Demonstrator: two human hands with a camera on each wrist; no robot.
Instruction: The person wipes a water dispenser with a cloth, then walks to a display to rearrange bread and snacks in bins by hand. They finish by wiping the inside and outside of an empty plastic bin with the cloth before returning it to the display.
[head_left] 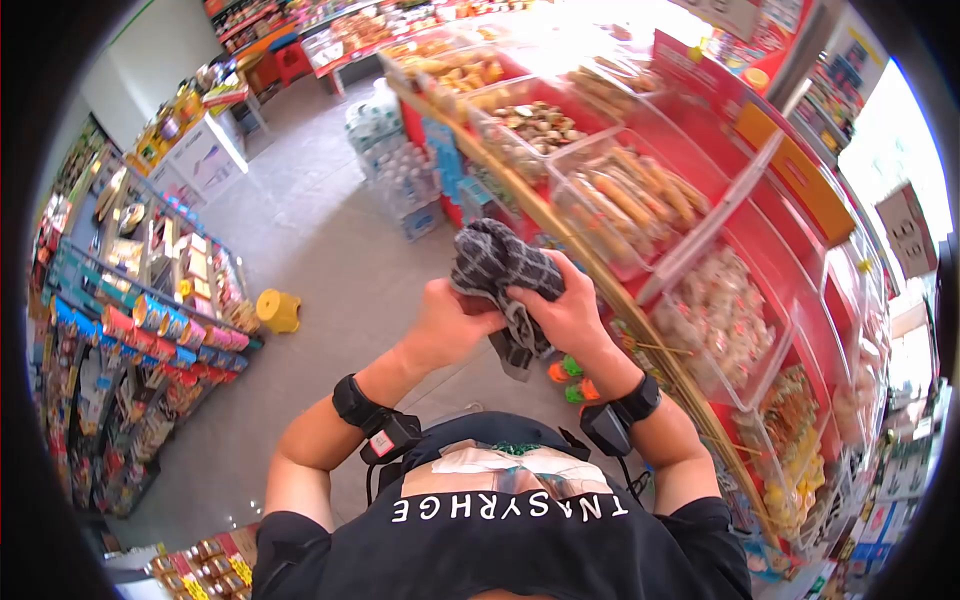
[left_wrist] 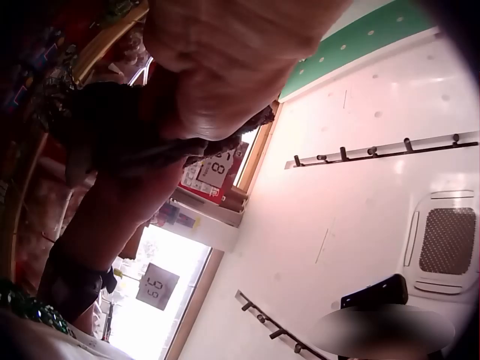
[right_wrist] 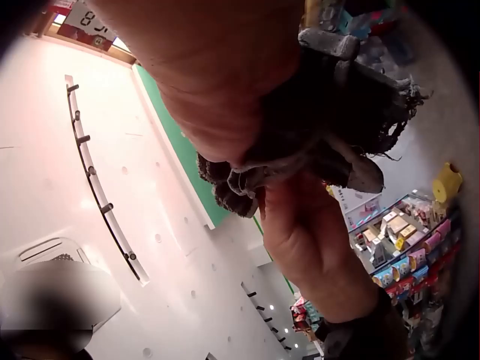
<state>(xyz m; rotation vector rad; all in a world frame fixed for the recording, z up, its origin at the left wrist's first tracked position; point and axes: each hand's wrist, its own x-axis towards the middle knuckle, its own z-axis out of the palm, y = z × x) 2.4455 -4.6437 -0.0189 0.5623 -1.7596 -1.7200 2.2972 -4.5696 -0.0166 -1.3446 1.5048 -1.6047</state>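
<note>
I hold a dark checked cloth (head_left: 500, 270) bunched between both hands — my left hand (head_left: 443, 325) and right hand (head_left: 568, 312) each grip it.

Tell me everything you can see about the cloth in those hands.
The cloth is dark grey with a thin pale check, soft and woven-looking. It is crumpled into a bunch, one end hanging down below the hands. The left hand and right hand both grip it, in the air beside the snack bins.

I am looking at a dark grey cloth (head_left: 495, 260) with pale checks, red shelves (head_left: 722, 172) and a yellow stool (head_left: 278, 310).
</note>
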